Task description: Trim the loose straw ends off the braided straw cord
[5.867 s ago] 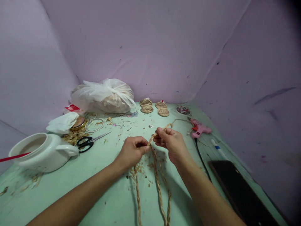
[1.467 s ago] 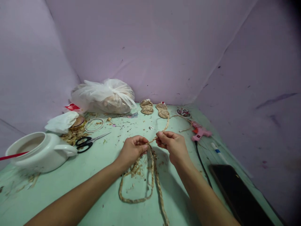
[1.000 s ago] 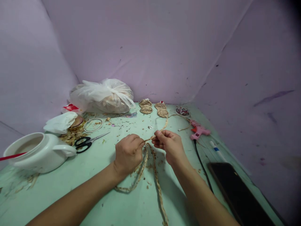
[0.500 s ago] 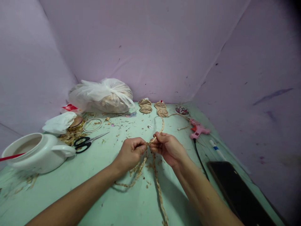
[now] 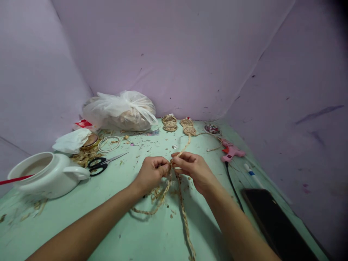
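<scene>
A pale straw-coloured braided cord (image 5: pixel 182 203) passes between my two hands over the middle of the table. My left hand (image 5: pixel 152 173) is closed in a pinch on it. Close beside, my right hand (image 5: pixel 191 170) pinches the same cord between thumb and fingers. From the hands one length runs up toward a pair of small woven slipper-shaped pieces (image 5: pixel 187 127) at the back. Another length loops down on the left, and a third hangs toward the front edge. Fingertips hide the exact spot where the lengths meet.
On the left stand a white ceramic pot (image 5: pixel 54 181), black-handled scissors (image 5: pixel 99 165), a white ring (image 5: pixel 108 144) and a tied plastic bag (image 5: pixel 122 112). At right lie a pink glue gun (image 5: pixel 231 150) with its cord, a marker (image 5: pixel 252 175), a phone (image 5: pixel 277 221) and a dish of beads (image 5: pixel 212 129).
My right hand's fingers have shifted and straightened somewhat along the cord. The left hand keeps its pinch. The whole view has moved slightly.
</scene>
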### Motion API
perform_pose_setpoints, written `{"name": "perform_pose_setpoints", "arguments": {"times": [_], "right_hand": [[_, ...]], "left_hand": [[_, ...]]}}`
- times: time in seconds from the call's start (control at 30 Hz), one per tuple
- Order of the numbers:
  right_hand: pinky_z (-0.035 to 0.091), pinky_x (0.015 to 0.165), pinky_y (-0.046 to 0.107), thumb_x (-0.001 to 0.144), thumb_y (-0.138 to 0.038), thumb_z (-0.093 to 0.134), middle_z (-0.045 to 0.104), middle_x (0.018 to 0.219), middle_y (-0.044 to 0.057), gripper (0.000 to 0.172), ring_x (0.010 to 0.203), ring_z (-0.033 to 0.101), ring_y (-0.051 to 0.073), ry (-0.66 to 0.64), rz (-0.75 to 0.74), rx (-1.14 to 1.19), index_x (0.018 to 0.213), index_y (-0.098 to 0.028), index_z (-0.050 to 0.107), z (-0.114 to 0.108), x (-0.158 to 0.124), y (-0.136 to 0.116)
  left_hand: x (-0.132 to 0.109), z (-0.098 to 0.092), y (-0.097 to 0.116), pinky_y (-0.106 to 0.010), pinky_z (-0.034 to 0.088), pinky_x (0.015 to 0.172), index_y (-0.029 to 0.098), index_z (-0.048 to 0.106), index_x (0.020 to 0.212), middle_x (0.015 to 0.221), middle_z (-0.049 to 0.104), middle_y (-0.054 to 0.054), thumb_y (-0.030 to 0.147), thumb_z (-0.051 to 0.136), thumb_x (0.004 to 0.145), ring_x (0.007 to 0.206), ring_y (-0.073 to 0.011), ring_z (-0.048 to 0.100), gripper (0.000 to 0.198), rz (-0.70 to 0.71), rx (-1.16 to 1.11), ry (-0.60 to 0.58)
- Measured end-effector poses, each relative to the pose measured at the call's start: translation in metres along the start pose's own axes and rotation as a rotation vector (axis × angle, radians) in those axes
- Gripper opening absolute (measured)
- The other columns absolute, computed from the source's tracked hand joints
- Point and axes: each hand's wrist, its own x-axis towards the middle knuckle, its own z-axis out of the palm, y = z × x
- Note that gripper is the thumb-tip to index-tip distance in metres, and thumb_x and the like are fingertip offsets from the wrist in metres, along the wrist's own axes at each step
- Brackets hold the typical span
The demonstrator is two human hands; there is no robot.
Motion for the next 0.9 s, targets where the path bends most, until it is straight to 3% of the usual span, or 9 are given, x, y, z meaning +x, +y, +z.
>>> {"name": "perform_pose_setpoints", "arguments": {"times": [0.13, 0.3, 0.43, 0.57, 0.73, 0.9], "right_hand": [[0.042, 0.051, 0.023, 0.057, -0.033, 0.07, 0.059, 0.049, -0.001, 0.022, 0.047, 0.051, 0.009, 0.089, -0.092, -0.103, 0.057, -0.012, 0.064, 0.001, 0.005, 0.008], [0.045, 0.05, 0.023, 0.054, -0.032, 0.072, 0.06, 0.049, 0.0, 0.023, 0.045, 0.054, 0.009, 0.32, -0.096, 0.036, 0.054, -0.013, 0.059, -0.01, 0.008, -0.002], [0.047, 0.049, 0.023, 0.055, -0.032, 0.071, 0.061, 0.049, 0.0, 0.023, 0.045, 0.055, 0.01, 0.344, -0.1, 0.081, 0.056, -0.014, 0.057, -0.013, 0.007, -0.007], [0.048, 0.049, 0.023, 0.058, -0.03, 0.069, 0.061, 0.049, 0.0, 0.021, 0.045, 0.057, 0.01, 0.323, -0.105, 0.127, 0.058, -0.014, 0.056, -0.008, 0.006, -0.007], [0.047, 0.045, 0.02, 0.062, -0.025, 0.066, 0.06, 0.048, -0.001, 0.016, 0.041, 0.055, 0.009, 0.314, -0.047, 0.243, 0.06, -0.015, 0.054, -0.006, 0.005, -0.01], [0.043, 0.039, 0.018, 0.069, -0.019, 0.059, 0.051, 0.041, -0.004, 0.016, 0.034, 0.047, 0.006, 0.207, 0.128, 0.39, 0.055, -0.015, 0.052, -0.009, 0.006, -0.012]], "left_hand": [[0.0, -0.002, 0.006, -0.02, 0.029, 0.048, 0.012, 0.054, 0.057, 0.051, 0.047, 0.003, 0.025, 0.056, 0.061, 0.048, -0.0062, 0.037, 0.014, -0.028, 0.007, -0.038], [0.003, -0.003, 0.009, -0.021, 0.036, 0.051, 0.011, 0.059, 0.069, 0.055, 0.053, 0.002, 0.018, 0.06, 0.054, 0.051, -0.008, 0.045, 0.017, -0.127, -0.049, -0.027], [0.006, -0.007, 0.007, -0.022, 0.038, 0.053, 0.011, 0.058, 0.068, 0.056, 0.053, 0.002, 0.02, 0.061, 0.055, 0.052, -0.0083, 0.047, 0.016, -0.112, -0.062, 0.101], [0.006, -0.009, 0.003, -0.02, 0.03, 0.048, 0.011, 0.06, 0.065, 0.052, 0.049, 0.003, 0.027, 0.058, 0.062, 0.048, -0.0065, 0.038, 0.016, -0.04, 0.04, 0.145], [-0.002, -0.003, 0.003, -0.02, 0.023, 0.044, 0.012, 0.056, 0.056, 0.045, 0.039, 0.004, 0.031, 0.056, 0.064, 0.045, -0.0056, 0.03, 0.021, -0.016, 0.073, -0.005], [-0.016, 0.003, -0.002, -0.02, 0.012, 0.038, 0.012, 0.056, 0.061, 0.039, 0.03, 0.007, 0.041, 0.058, 0.066, 0.036, -0.0031, 0.019, 0.029, -0.088, -0.145, -0.255]]}}
